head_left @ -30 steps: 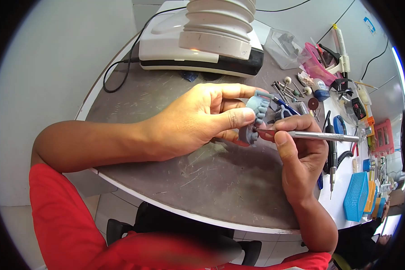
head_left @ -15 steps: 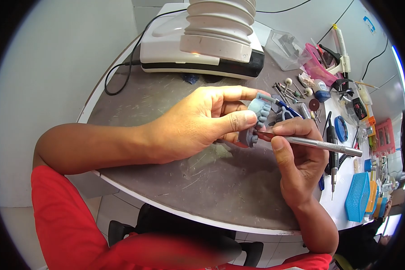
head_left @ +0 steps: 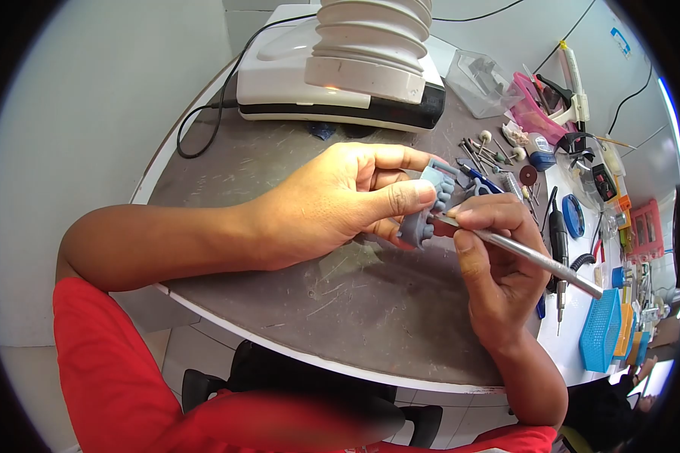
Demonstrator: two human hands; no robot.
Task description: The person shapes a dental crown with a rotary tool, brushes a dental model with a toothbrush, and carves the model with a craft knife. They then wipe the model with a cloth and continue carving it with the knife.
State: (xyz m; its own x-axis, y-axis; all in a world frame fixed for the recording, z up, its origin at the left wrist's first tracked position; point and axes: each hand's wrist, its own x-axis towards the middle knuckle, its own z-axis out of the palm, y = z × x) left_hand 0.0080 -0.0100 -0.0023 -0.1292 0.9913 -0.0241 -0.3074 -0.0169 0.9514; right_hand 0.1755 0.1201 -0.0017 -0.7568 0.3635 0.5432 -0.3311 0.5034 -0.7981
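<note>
My left hand point(head_left: 340, 192) is closed on a grey-blue dental model point(head_left: 413, 229), with the thumb on its near side and the fingers behind it. A row of moulded teeth on the model faces right. In my right hand point(head_left: 502, 260) is a craft knife point(head_left: 544, 262), gripped by its slim metal handle between thumb and fingers. The knife's tip meets the right side of the model near the lower teeth; the exact contact is too small to make out. Both hands are above the grey worktop.
A white machine point(head_left: 340, 106) stands at the back under a ribbed duct point(head_left: 372, 38). Rotary bits and a cutting disc point(head_left: 528, 175) lie on the right. Beyond are a handpiece point(head_left: 558, 241), a pink tray point(head_left: 535, 113), a clear container point(head_left: 480, 83) and a blue basket point(head_left: 601, 332).
The knife's rear end has swung downward, so its handle slopes more steeply. The dental model has turned slightly in my left hand, which keeps its hold.
</note>
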